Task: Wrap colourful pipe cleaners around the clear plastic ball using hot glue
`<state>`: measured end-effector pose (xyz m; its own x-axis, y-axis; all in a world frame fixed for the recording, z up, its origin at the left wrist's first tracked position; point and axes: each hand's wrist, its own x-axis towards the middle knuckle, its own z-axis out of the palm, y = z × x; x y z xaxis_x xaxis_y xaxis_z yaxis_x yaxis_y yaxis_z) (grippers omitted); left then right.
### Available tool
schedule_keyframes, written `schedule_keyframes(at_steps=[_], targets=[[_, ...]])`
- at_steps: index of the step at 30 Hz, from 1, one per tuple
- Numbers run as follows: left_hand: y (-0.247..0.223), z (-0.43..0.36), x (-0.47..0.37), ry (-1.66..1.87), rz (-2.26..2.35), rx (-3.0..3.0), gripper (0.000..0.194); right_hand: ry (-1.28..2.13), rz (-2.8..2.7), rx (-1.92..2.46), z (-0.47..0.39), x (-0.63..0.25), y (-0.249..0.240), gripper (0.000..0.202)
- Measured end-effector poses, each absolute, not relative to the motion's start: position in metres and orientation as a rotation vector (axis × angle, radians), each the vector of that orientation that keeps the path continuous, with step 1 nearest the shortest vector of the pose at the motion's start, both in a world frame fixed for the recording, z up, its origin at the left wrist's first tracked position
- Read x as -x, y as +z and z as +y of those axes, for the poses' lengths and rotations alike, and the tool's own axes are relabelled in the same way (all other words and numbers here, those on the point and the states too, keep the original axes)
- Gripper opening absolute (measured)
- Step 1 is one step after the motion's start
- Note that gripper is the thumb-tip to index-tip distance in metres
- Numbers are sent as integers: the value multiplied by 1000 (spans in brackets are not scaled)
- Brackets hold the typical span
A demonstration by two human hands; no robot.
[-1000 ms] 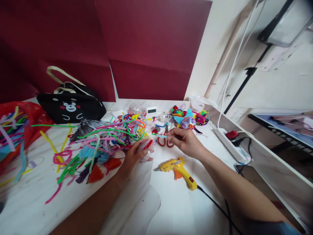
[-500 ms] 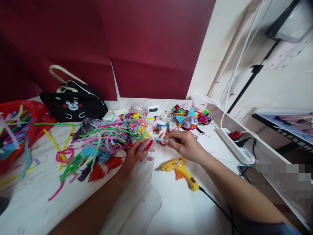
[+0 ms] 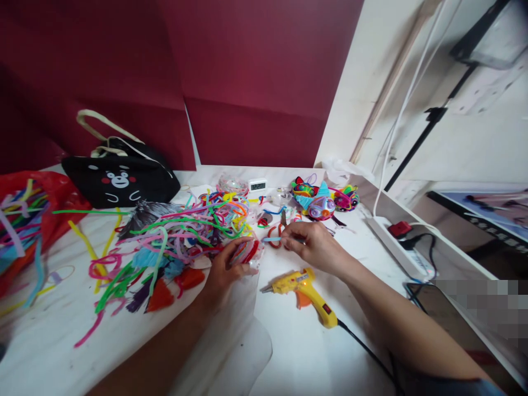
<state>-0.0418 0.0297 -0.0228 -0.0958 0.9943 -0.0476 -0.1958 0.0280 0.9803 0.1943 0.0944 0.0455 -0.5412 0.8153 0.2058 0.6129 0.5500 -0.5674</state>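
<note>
My left hand (image 3: 223, 272) is closed around a clear plastic ball (image 3: 259, 252) that has red and pale pink pipe cleaner strips along its side. Between the thumb and fingertips of my right hand (image 3: 315, 242) is a light blue pipe cleaner (image 3: 271, 239), its free end pointing left, close to the ball. Whether that end touches the ball I cannot tell. Just behind my right fingers lie scissors (image 3: 283, 218) with orange handles, partly hidden. Below my right hand a yellow glue gun (image 3: 307, 287) rests on its side, nozzle to the left.
Left of the ball spreads a tangled heap of pipe cleaners (image 3: 193, 223) with tassels (image 3: 160, 297). A red bag (image 3: 68, 203) and a black tote (image 3: 124, 184) stand behind. Finished-looking colourful fish (image 3: 319, 204), a small clock (image 3: 258, 186) and a power strip (image 3: 396, 247) line the back and right.
The ball has turned a little in my left hand, showing more of the red and pink strips. My right hand has shifted slightly, and more of the blue pipe cleaner shows.
</note>
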Motion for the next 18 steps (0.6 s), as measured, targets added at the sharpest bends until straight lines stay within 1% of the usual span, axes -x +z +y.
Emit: schedule_keyframes(at_steps=[4, 8, 12, 14, 17, 18], targets=[[-21, 32, 40, 1355, 1149, -979, 61, 395, -2472, 1433, 111, -196, 39, 21], [-22, 34, 40, 1349, 1143, -951, 60, 351, -2528, 1481, 116, -200, 36, 24], [-24, 35, 40, 1321, 1149, -922, 59, 290, -2589, 1512, 98, -211, 40, 25], [-24, 35, 40, 1324, 1148, -907, 59, 343, -2630, 1556, 81, -220, 40, 26], [-24, 35, 39, 1327, 1146, -889, 60, 438, -2680, 1607, 55, -232, 32, 16], [-23, 35, 39, 1326, 1142, -882, 59, 466, -2684, 1647, 46, -236, 27, 17]])
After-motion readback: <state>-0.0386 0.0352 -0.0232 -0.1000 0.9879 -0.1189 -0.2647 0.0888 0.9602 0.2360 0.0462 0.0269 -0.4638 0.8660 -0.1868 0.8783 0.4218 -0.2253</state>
